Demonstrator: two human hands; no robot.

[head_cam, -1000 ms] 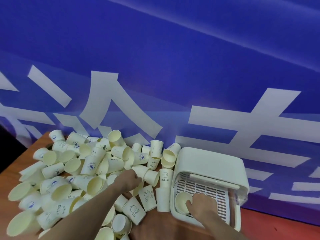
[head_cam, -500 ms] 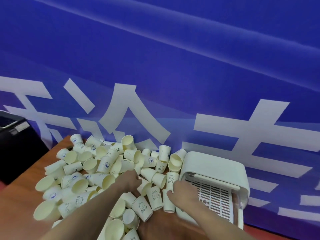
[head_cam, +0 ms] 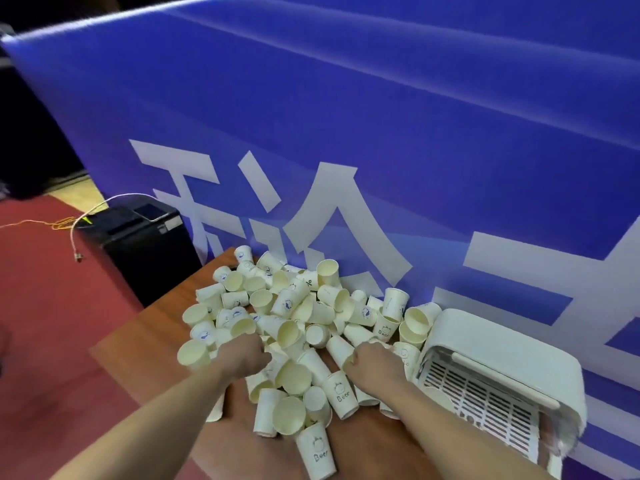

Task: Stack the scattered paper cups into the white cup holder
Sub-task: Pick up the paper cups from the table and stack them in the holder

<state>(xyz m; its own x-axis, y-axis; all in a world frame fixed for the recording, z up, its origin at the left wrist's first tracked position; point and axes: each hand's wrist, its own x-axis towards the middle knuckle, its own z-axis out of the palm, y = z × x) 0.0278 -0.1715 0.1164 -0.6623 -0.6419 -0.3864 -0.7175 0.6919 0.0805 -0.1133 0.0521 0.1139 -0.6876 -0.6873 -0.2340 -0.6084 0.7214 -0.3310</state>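
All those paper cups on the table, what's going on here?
A person is sorting a heap of paper cups on a wooden table. Both the left hand and the right hand are down in the pile, reaching for cups. The white cup holder sits at the right, beside the pile.

A blue banner backs the wooden table; red floor, black box left.
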